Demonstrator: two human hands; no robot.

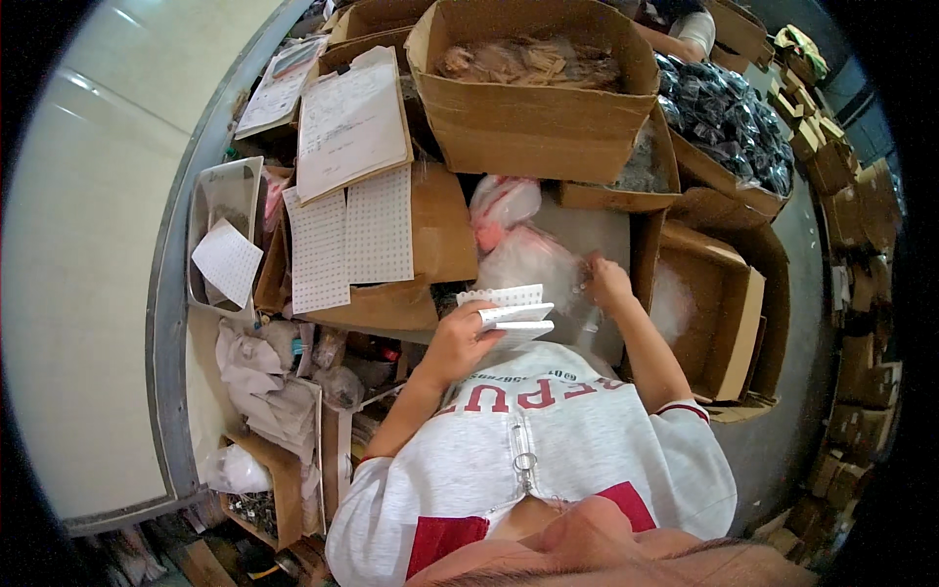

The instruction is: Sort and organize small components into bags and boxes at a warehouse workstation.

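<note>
In my left hand point(453, 347) is a stack of small white cards or label sheets point(516, 315), fanned slightly apart, the top one printed with rows of small marks. The fingers and thumb are closed on its left end, in front of my chest. My right hand point(611, 286) is closed in a pinch at the right edge of a clear plastic bag point(533, 262) lying on the grey table top. Its fingertips are partly hidden and the film there is see-through. A tied plastic bag with pink in it point(504, 203) sits just beyond.
A big cardboard box point(538, 132) with brown pieces stands ahead. Black packets point(724, 112) fill a box at far right; an open carton point(709, 303) is near right. Dotted label sheets point(381, 230) and a paper-topped board point(347, 122) lie left. Another person's arm point(675, 39) shows at the back.
</note>
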